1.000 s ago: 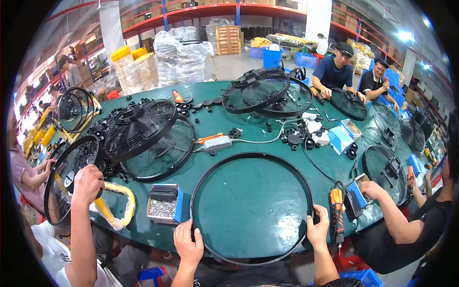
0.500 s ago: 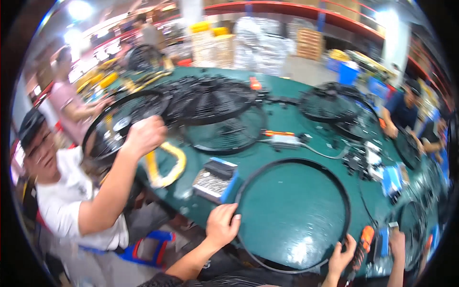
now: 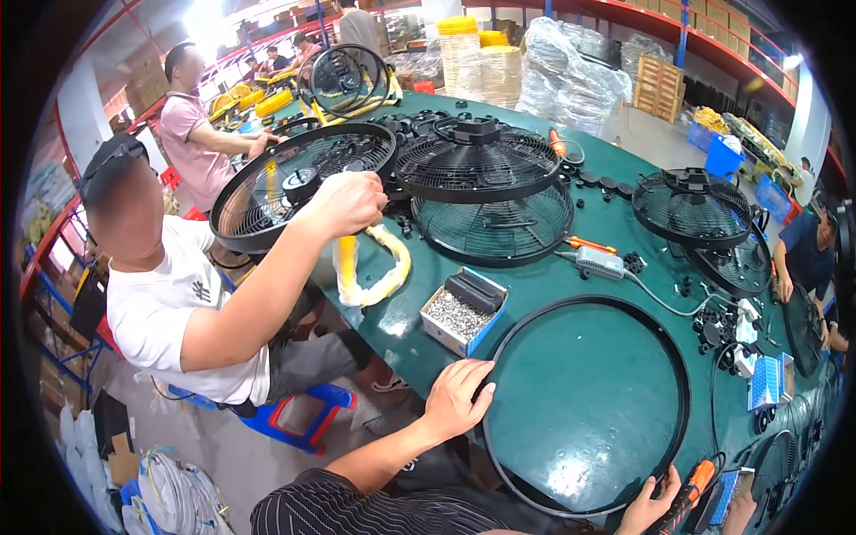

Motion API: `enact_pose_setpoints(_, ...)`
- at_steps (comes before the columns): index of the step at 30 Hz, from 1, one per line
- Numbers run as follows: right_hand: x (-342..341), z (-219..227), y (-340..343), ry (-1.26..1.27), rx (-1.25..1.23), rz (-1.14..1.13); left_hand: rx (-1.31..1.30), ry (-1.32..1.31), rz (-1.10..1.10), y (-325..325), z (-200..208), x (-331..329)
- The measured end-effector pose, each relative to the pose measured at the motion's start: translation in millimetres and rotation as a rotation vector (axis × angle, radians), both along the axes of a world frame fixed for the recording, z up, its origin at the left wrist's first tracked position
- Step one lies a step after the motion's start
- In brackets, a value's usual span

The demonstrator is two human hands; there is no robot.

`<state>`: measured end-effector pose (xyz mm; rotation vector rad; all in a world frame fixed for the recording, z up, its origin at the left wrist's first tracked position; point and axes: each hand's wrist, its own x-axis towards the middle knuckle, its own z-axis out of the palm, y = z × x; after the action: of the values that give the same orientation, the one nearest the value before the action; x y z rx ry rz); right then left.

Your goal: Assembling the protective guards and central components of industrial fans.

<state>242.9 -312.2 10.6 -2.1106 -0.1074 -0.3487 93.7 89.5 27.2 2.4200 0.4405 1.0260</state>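
Note:
A large black ring [image 3: 682, 361] lies on the green table right in front of me. My left hand [image 3: 456, 399] grips its left edge, thumb and fingers at the rim. At the lower right my right hand [image 3: 651, 506] closes on the same rim with thumb and fingertips. Bare green tabletop shows through the ring. Just right of my right hand is an orange-and-black screwdriver [image 3: 701, 477]. A box of small metal screws [image 3: 455, 323], with a black block on top, stands beyond my left hand.
On the left a co-worker in a white shirt [image 3: 160, 303] reaches over a black fan grille [image 3: 234, 241]. Stacked fan grilles [image 3: 481, 174] stand behind the ring. A yellow loop [image 3: 392, 285] and a grey adapter with cable [image 3: 599, 262] lie nearby. Another person's hand [image 3: 740, 514] is at lower right.
The view has turned left, so things sit farther right in the picture, and it is sharper. Both my hands stay at the ring's rim. The co-worker's arm remains raised over the grille.

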Motion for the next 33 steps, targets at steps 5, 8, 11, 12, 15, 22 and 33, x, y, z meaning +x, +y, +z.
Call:
enact_pose_setpoints(5, 0.3, 3.9, 2.3, -0.012, 0.028, 0.016, -0.020, -0.002, -0.018, 1.2, -0.7, -0.5)
enact_pose_setpoints(8, 1.2, 0.9, 0.5, -0.021, 0.024, 0.025, -0.004, -0.010, -0.011, 1.6, -0.7, -0.5)
enact_pose_setpoints(11, 1.3, -1.6, -1.9, -0.020, 0.015, 0.025, -0.014, -0.014, -0.007, 1.1, -0.8, -0.9)
enact_pose_setpoints(12, 1.5, -2.0, -2.5, -0.013, 0.003, 0.019, -0.010, -0.015, -0.008, 0.8, -0.9, -1.2)
enact_pose_setpoints(15, 2.5, -3.3, -2.9, 0.016, 0.003, -0.003, -0.016, -0.013, -0.010, 1.0, -1.3, -2.2)
enact_pose_setpoints(22, 2.4, -5.4, -5.5, -0.016, 0.070, 0.034, 0.008, -0.009, -0.009, 0.9, -1.4, -3.6)
enact_pose_setpoints(33, 2.7, -2.8, -2.1, -0.015, -0.011, 0.023, 0.013, -0.031, -0.014, 2.4, -3.6, -3.4)
